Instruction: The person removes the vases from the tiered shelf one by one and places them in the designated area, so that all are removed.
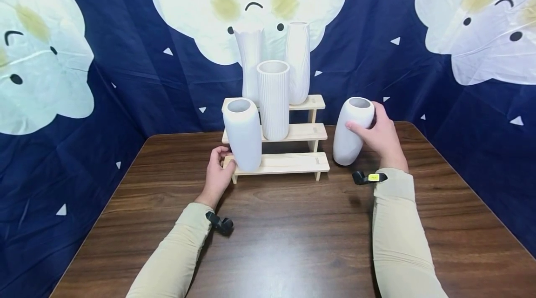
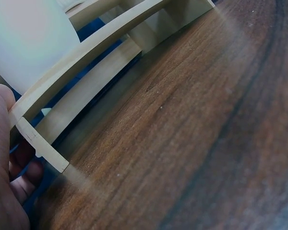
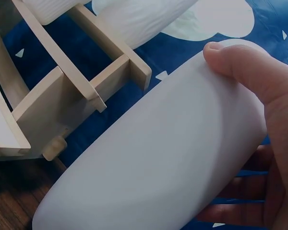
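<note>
My right hand (image 1: 383, 137) grips a smooth white vase (image 1: 345, 144) near its rim, right of the wooden tiered stand (image 1: 289, 163). The vase leans slightly; whether its base touches the table, I cannot tell. In the right wrist view the thumb lies across the upper side of the vase (image 3: 149, 143), fingers round the far side. My left hand (image 1: 219, 174) holds the left end of the stand's lowest step, thumb on top and fingers curled behind the end board (image 2: 45, 146). Beside that thumb, another smooth white vase (image 1: 244, 139) stands on the lowest step.
A ribbed white vase (image 1: 274, 102) stands on the middle step. Two taller white vases, a flared one (image 1: 249, 65) and a wavy-grooved one (image 1: 298, 65), occupy the top step. The brown wooden table (image 1: 284, 237) meets a dark blue cloud-patterned curtain (image 1: 184, 98) behind and at both sides.
</note>
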`<state>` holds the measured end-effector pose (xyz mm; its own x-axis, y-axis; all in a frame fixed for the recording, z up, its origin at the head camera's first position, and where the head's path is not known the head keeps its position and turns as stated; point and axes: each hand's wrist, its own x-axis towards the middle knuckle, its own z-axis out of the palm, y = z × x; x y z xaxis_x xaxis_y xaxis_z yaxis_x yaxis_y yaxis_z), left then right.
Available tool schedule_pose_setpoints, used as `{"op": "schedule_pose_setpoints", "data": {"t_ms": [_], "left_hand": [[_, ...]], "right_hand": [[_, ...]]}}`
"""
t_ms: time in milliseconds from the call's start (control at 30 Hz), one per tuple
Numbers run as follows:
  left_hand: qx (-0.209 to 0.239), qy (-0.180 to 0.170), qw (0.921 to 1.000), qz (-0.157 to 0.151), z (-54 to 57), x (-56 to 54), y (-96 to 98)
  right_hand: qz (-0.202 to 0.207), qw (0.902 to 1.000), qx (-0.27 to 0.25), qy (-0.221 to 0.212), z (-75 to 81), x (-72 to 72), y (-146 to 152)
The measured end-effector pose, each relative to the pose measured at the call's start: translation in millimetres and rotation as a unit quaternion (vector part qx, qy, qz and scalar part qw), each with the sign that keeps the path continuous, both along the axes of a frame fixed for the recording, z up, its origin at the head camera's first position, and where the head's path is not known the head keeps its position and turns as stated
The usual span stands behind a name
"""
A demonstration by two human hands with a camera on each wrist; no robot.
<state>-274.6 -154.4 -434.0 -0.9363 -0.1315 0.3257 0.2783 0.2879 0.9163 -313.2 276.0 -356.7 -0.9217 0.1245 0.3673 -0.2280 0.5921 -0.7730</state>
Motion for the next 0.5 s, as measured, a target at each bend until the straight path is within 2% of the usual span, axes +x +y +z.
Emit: {"op": "schedule_pose_setpoints", "data": {"t_ms": [300,500], "left_hand": [[-0.005,-0.001,1.0000,0.004,-0.2,0.8,1.8],[-0.001,-0.001,1.0000,0.009,-0.2,0.2,2.2]], "right_hand": [[0.009,0.9997,-0.010,-0.021,-2.7,0.5,4.6],[0.034,0.9987,-0.020,-0.033,-1.7,-0.6,4.2]]}}
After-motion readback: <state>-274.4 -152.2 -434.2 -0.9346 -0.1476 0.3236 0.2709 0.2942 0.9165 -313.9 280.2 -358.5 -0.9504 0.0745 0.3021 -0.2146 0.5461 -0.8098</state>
